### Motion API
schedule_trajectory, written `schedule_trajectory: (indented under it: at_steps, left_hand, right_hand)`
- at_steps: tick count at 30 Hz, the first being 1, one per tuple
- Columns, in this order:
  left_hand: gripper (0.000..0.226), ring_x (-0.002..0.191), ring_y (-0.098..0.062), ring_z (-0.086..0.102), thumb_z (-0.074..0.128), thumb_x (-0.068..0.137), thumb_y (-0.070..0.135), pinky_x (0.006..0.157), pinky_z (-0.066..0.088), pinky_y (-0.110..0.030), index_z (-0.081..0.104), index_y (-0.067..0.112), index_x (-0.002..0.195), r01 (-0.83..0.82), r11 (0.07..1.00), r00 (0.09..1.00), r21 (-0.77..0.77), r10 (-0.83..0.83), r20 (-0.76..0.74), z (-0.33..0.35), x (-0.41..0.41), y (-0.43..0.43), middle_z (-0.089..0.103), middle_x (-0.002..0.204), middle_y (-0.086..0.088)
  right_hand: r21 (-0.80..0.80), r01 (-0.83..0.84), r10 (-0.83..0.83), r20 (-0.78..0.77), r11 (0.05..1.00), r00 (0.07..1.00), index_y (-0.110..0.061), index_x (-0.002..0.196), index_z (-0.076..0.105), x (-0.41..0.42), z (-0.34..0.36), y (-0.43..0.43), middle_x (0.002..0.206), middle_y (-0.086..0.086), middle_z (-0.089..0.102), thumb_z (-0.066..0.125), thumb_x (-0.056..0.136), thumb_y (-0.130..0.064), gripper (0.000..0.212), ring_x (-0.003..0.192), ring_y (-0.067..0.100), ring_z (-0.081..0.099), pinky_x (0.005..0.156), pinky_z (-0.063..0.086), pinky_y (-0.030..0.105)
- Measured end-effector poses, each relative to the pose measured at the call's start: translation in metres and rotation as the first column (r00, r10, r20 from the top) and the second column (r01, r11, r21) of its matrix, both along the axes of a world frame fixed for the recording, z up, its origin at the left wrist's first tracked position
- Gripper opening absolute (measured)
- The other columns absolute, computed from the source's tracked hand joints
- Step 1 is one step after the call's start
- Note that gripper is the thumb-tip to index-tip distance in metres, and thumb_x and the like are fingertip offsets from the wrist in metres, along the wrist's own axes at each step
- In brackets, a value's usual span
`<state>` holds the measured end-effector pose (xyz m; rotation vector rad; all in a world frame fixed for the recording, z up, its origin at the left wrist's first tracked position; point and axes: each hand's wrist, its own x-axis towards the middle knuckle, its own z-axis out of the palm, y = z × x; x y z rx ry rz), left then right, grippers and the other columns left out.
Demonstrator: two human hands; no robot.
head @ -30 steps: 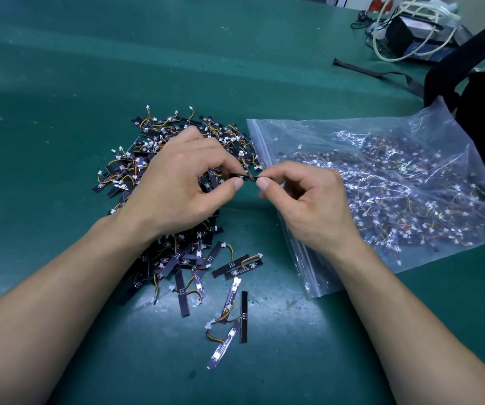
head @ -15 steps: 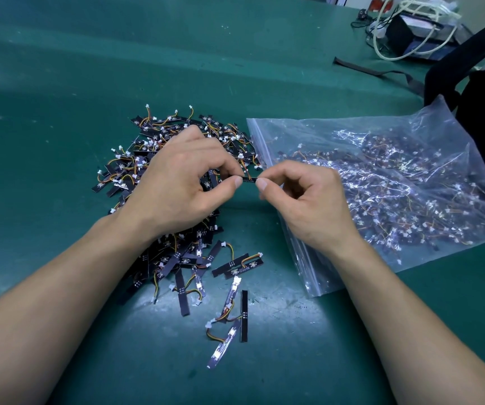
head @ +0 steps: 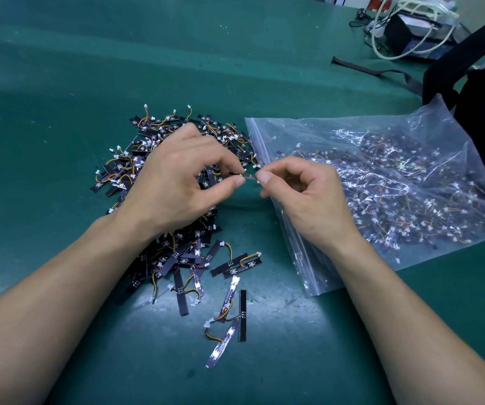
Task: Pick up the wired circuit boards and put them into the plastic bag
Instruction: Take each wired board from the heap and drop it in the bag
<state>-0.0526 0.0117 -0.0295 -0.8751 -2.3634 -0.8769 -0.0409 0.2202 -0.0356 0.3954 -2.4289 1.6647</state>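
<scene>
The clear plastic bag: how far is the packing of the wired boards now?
Done: many wired boards already lie inside the clear plastic zip bag. In hand: the left hand and right hand pinch one small black circuit board between them, beside the bag's zip edge. Left: a large pile of black wired circuit boards on the green table, with several loose ones nearest the person.

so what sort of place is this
Probably an electronics assembly or packing bench: a heap of small black wired circuit boards on a green matted table, a clear plastic zip bag holding many more, and white coiled cables beyond.
</scene>
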Motion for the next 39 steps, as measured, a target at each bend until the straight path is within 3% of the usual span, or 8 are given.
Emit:
schedule_trajectory:
  at_steps: [3, 7, 10, 25, 28, 32, 35, 39]
  left_hand:
    - [0.008, 0.077, -0.021, 0.048, 0.076, 0.089, 0.019, 0.074, 0.037, -0.030, 0.075, 0.012, 0.089, -0.004, 1.000, 1.000, 0.005, 0.004, 0.009, 0.000, 0.000, 0.000, 0.070, 0.081, 0.002]
    - [0.007, 0.077, -0.022, 0.049, 0.076, 0.090, 0.020, 0.074, 0.039, -0.032, 0.075, 0.012, 0.089, -0.002, 1.000, 1.000, 0.004, 0.002, 0.010, -0.001, 0.000, -0.001, 0.070, 0.081, 0.002]
    - [0.008, 0.078, -0.020, 0.047, 0.074, 0.090, 0.021, 0.074, 0.037, -0.030, 0.075, 0.013, 0.087, -0.010, 1.000, 1.000, -0.003, 0.010, 0.022, -0.001, -0.001, -0.002, 0.069, 0.081, 0.004]
    - [0.010, 0.079, -0.018, 0.049, 0.068, 0.089, 0.025, 0.073, 0.042, -0.034, 0.072, 0.017, 0.083, -0.041, 0.999, 0.996, -0.012, 0.042, 0.073, 0.000, 0.001, -0.004, 0.067, 0.078, 0.009]
    - [0.012, 0.078, -0.017, 0.048, 0.068, 0.090, 0.025, 0.073, 0.040, -0.033, 0.071, 0.017, 0.081, -0.058, 0.998, 0.995, -0.011, 0.059, 0.081, 0.001, 0.000, -0.004, 0.066, 0.077, 0.010]
    - [0.014, 0.080, -0.018, 0.049, 0.068, 0.090, 0.028, 0.073, 0.041, -0.032, 0.072, 0.018, 0.081, -0.102, 0.995, 0.988, 0.020, 0.099, 0.118, 0.000, -0.001, -0.005, 0.067, 0.077, 0.010]
    - [0.016, 0.082, -0.021, 0.052, 0.067, 0.090, 0.031, 0.075, 0.044, -0.037, 0.072, 0.020, 0.081, -0.126, 0.991, 0.981, 0.037, 0.119, 0.154, 0.000, -0.001, -0.006, 0.068, 0.078, 0.010]
    - [0.018, 0.081, -0.019, 0.052, 0.066, 0.089, 0.036, 0.073, 0.047, -0.041, 0.074, 0.022, 0.081, -0.178, 0.984, 0.970, 0.025, 0.171, 0.175, 0.000, -0.002, -0.007, 0.067, 0.076, 0.014]
  right_hand:
    - [-0.007, -0.001, 0.001, -0.012, 1.000, 1.000, -0.032, 0.079, 0.073, 0.000, 0.000, 0.000, 0.076, -0.001, 0.073, 0.070, 0.087, -0.030, 0.009, 0.069, 0.042, 0.065, 0.064, 0.054, 0.051]
    - [-0.001, -0.020, 0.020, -0.012, 1.000, 1.000, -0.031, 0.083, 0.074, -0.001, -0.002, 0.002, 0.069, -0.011, 0.069, 0.075, 0.082, -0.029, 0.002, 0.051, 0.022, 0.053, 0.050, 0.042, 0.030]
    - [0.041, -0.033, 0.034, -0.031, 0.999, 0.999, -0.031, 0.086, 0.075, -0.001, -0.005, 0.003, 0.066, -0.016, 0.064, 0.078, 0.080, -0.029, 0.007, 0.049, 0.009, 0.042, 0.050, 0.035, 0.018]
    - [0.096, 0.007, 0.001, -0.083, 0.995, 0.997, -0.029, 0.082, 0.074, -0.004, -0.007, 0.005, 0.067, -0.016, 0.066, 0.077, 0.084, -0.029, 0.003, 0.050, 0.004, 0.043, 0.053, 0.035, 0.016]
    - [0.134, 0.040, -0.032, -0.060, 0.990, 0.998, -0.027, 0.093, 0.074, -0.004, -0.007, 0.008, 0.069, -0.012, 0.067, 0.083, 0.076, -0.034, 0.021, 0.047, 0.005, 0.043, 0.054, 0.035, 0.014]
    - [0.343, 0.126, -0.124, -0.029, 0.931, 0.992, -0.032, 0.096, 0.068, -0.008, -0.006, 0.018, 0.070, -0.016, 0.065, 0.092, 0.067, -0.031, 0.038, 0.050, 0.004, 0.048, 0.057, 0.040, 0.022]
    - [0.432, 0.158, -0.162, -0.029, 0.888, 0.986, -0.029, 0.090, 0.068, -0.011, -0.006, 0.023, 0.068, -0.018, 0.066, 0.086, 0.069, -0.018, 0.030, 0.051, 0.001, 0.052, 0.056, 0.041, 0.016]
    - [0.369, 0.236, -0.243, -0.028, 0.899, 0.970, -0.025, 0.082, 0.071, -0.012, -0.005, 0.024, 0.070, -0.021, 0.068, 0.071, 0.071, -0.012, 0.017, 0.051, -0.001, 0.054, 0.054, 0.038, 0.008]
